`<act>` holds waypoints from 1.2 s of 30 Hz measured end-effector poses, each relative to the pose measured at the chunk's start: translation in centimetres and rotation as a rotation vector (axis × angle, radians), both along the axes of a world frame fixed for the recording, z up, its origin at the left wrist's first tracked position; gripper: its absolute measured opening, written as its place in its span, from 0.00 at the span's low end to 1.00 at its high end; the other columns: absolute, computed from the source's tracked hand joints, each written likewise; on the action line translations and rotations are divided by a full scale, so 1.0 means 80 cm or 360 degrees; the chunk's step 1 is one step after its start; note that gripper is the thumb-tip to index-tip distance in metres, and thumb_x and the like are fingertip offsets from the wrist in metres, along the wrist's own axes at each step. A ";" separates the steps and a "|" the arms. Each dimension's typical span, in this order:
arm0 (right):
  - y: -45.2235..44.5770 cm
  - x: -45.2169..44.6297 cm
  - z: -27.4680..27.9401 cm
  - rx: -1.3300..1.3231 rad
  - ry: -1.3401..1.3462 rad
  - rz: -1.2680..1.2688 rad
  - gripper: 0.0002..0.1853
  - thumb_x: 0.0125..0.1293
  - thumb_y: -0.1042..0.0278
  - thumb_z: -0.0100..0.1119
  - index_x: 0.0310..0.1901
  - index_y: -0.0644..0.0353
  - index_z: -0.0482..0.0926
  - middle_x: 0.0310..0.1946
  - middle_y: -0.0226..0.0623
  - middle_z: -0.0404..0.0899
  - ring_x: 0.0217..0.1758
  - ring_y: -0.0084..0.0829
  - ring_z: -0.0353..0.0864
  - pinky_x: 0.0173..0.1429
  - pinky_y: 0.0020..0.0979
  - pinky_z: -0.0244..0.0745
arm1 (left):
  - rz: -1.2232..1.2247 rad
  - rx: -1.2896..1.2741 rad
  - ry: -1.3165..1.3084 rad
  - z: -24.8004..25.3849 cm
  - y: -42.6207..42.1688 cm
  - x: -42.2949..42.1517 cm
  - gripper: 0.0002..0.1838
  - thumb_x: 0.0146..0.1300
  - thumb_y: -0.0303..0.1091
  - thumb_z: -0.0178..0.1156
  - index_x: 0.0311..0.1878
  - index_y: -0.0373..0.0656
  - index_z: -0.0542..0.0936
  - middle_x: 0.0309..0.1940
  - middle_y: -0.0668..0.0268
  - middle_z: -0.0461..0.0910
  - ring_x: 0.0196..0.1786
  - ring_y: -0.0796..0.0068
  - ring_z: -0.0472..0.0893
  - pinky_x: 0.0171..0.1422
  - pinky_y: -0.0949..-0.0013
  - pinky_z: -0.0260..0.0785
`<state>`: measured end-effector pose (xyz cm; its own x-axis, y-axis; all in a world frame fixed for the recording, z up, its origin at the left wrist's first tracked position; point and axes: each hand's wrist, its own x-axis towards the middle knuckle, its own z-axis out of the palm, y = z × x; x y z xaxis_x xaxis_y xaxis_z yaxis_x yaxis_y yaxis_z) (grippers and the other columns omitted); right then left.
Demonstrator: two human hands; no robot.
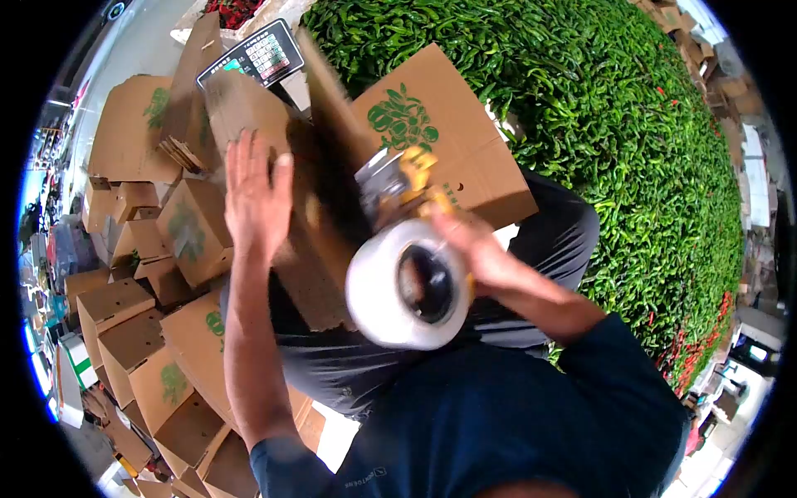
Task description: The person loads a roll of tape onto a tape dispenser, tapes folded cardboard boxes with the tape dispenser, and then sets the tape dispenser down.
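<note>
Left hand (256,199) lying flat on box (303,270), grasping nothing; box sitting at ten o'clock from tape dispenser (397,236), right hand (475,249) grasping dispenser. Probably best: left palm bracing box firmly, dispenser running square.

Slender, glossy green peppers (647,166) are lying heaped at right; a black rectangular keypad panel (264,55) is showing at upper left; brown cardboard boxes (166,282) are crowding the left side.
</note>
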<state>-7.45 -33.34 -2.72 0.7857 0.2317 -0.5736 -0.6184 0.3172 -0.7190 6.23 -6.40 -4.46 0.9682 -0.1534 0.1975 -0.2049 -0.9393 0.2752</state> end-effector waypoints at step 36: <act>0.049 0.141 -0.174 -0.0762 -0.0801 0.1717 0.30 0.70 0.48 0.56 0.73 0.38 0.67 0.24 0.38 0.81 0.17 0.31 0.77 0.21 0.32 0.72 | -0.0079 -0.0008 -0.0029 -0.009 0.066 -0.008 0.31 0.64 0.30 0.50 0.73 0.38 0.66 0.75 0.53 0.61 0.78 0.48 0.56 0.81 0.53 0.48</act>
<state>3.85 -29.44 -16.64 0.4835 0.7373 -0.4718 -0.0278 -0.5258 -0.8501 5.58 -1.09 -5.20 0.9557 -0.1999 0.2159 -0.2560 -0.9266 0.2755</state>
